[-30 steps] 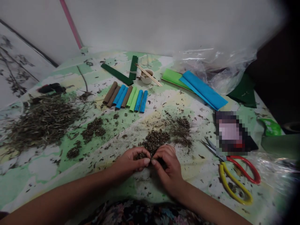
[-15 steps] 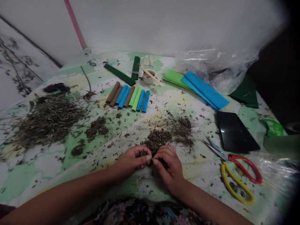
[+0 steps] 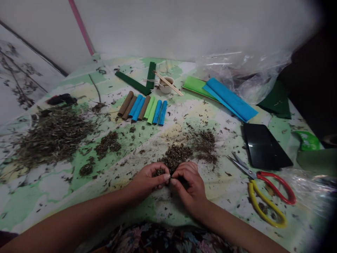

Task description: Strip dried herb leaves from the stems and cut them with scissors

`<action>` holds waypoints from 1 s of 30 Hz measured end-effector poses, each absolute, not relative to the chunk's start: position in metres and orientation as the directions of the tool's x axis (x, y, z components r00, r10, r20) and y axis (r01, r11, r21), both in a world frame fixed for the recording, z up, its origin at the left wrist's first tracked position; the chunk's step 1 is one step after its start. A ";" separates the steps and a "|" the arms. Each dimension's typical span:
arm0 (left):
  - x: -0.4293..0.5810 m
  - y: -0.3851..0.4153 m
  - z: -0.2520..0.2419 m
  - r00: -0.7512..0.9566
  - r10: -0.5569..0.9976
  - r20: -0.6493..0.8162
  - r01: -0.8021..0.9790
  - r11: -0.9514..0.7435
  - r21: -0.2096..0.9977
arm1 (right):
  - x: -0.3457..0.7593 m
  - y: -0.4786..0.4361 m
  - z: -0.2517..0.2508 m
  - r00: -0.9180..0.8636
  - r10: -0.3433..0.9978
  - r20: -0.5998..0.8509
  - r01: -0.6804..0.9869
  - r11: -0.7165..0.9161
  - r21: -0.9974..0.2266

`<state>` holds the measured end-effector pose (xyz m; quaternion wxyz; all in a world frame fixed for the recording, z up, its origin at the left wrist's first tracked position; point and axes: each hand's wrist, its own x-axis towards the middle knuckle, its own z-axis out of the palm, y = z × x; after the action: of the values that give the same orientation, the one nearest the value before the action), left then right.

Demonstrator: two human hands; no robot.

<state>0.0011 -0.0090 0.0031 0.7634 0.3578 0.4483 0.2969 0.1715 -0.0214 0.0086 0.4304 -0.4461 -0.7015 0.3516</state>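
1. Broadly, a table (image 3: 52, 196) under a green and white patterned cover fills the frame, strewn all over with dark flecks.
2. Dried stems (image 3: 52, 133) lie in a wide loose heap at the left, well apart from the hands.
3. A clear plastic bag (image 3: 244, 73) sits crumpled at the upper right, with blue and green paper sheets (image 3: 229, 100) lying just in front of it.
4. A black phone (image 3: 265, 146) lies flat at the right. Scissors (image 3: 265, 196) with one red and one yellow handle lie just below it, blades parted.
5. Rolled paper tubes (image 3: 143, 109), brown, blue and green, lie side by side in a row above centre.
6. The crumbled dried herb (image 3: 179, 154) is piled at centre, its near edge touching both hands.
7. The left hand (image 3: 147, 181) and right hand (image 3: 191, 186) are curled, and their thumb and forefinger tips meet at lower centre. Each is closed in a pinch on a small clump of the herb. How much is gripped is hidden under the fingers.
8. By my reading, the step in hand is working a pinch of herb between the fingertips. Anything further calls for a light, steady grip, since the bits are loose and scatter easily.
9. A small cup (image 3: 165, 85) with thin sticks across it stands at the upper centre.
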 end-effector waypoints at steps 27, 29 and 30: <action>-0.003 -0.005 0.011 0.481 0.774 -0.412 0.134 0.400 0.907 | 0.170 -0.024 0.014 -0.258 0.914 0.312 0.300 0.383 -0.874; -0.004 -0.005 0.011 0.484 0.774 -0.408 0.154 0.384 0.910 | 0.170 -0.024 0.015 -0.251 0.913 0.321 0.297 0.388 -0.873; -0.004 -0.006 0.011 0.486 0.772 -0.410 0.158 0.384 0.910 | 0.170 -0.024 0.015 -0.247 0.913 0.326 0.295 0.391 -0.872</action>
<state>-0.0044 -0.0056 0.0109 0.6954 0.5092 0.4564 0.2208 0.1699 -0.0242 0.0147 0.4411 -0.4266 -0.7078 0.3499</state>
